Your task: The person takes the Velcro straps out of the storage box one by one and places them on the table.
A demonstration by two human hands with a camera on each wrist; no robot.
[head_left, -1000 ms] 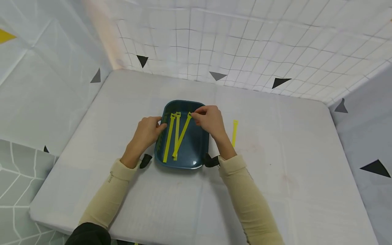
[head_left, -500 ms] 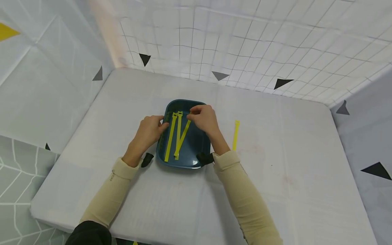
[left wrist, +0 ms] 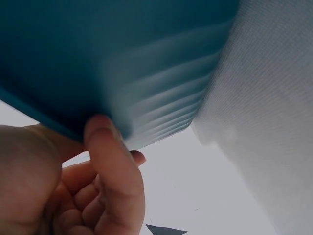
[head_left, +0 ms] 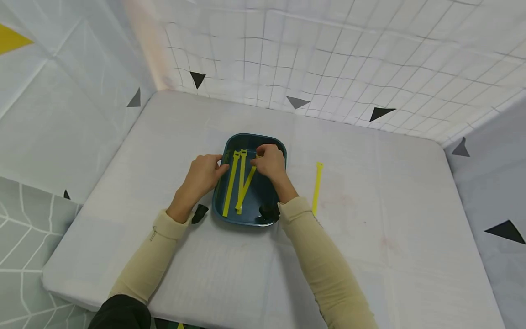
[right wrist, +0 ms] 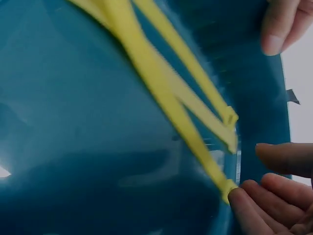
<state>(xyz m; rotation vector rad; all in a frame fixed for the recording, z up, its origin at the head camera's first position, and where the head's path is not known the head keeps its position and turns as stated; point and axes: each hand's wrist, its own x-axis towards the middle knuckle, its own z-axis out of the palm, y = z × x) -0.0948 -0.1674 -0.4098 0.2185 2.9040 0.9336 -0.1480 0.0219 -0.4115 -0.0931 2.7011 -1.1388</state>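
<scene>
A dark teal plastic tray (head_left: 255, 201) lies on the table with three yellow cable straps in it. Two of them, the left strap (head_left: 231, 185) and the middle strap (head_left: 242, 170), run nearly parallel; the slanted strap (head_left: 246, 186) crosses the middle one's lower end. My left hand (head_left: 200, 177) pinches the tray's left rim, a finger (left wrist: 112, 161) pressed against the wall from outside. Over the tray's far part is my right hand (head_left: 271, 164). In the right wrist view, one fingertip (right wrist: 239, 198) touches the slanted strap's head, while the other fingers stand apart from it.
Another yellow strap (head_left: 318, 187) lies on the white-covered table (head_left: 394, 196), right of the tray. Black wrist-camera pieces show near both cuffs. White sheets with dark triangles wall the table at the back and sides.
My right hand has shifted left and slightly nearer over the slanted strap's head, and its fingers have loosened from a pinch. The left hand keeps hold of the tray rim. The head view has drifted slightly.
</scene>
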